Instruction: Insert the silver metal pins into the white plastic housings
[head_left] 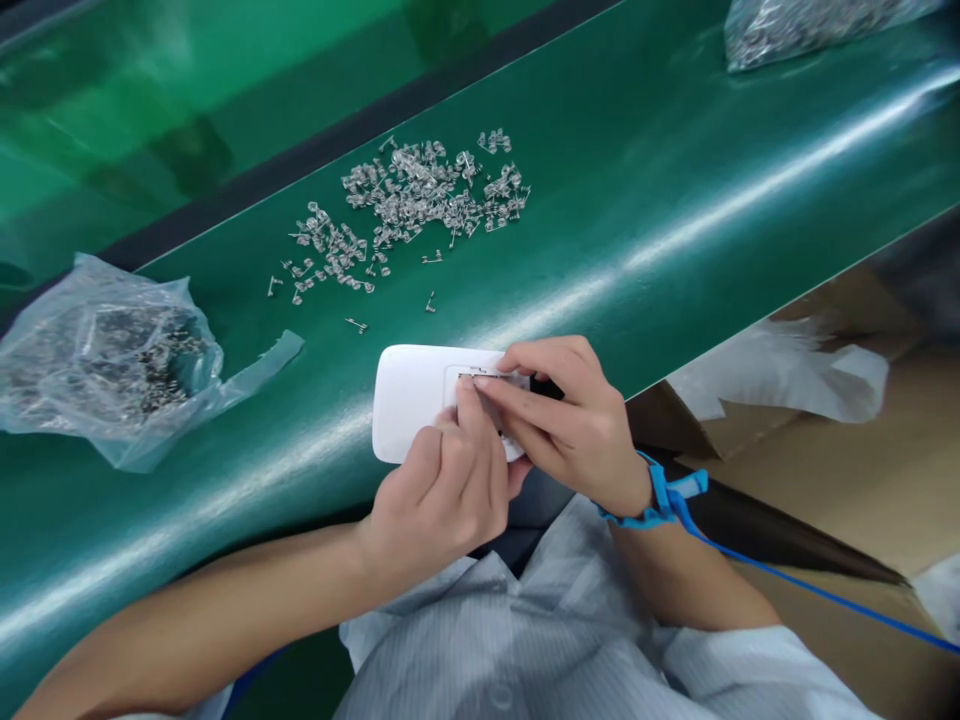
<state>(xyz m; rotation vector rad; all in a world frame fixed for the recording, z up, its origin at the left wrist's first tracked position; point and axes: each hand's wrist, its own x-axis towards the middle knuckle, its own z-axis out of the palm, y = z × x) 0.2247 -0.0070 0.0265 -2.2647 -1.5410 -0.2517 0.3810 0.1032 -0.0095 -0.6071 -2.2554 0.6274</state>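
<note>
A white plastic housing (409,400) with rounded corners is held just above the front of the green bench. Its recess has a narrow slot with thin dark metal in it. My left hand (450,480) is closed against the housing, its index fingertip pressing at the slot and the other fingers curled. My right hand (577,420) grips the housing's right end, with its fingertips meeting the left index finger at the same slot. Any small part between the fingertips is hidden. Beyond the housing lies a loose pile of small metal spring contacts (420,190), with several strays nearer to me.
An opened clear plastic bag (112,350) of metal parts lies at left on the green bench top (637,180). Another filled bag (817,25) sits at the far right. Cardboard boxes (817,480) stand right of the bench edge. A blue wrist strap's cord (817,595) trails off rightward.
</note>
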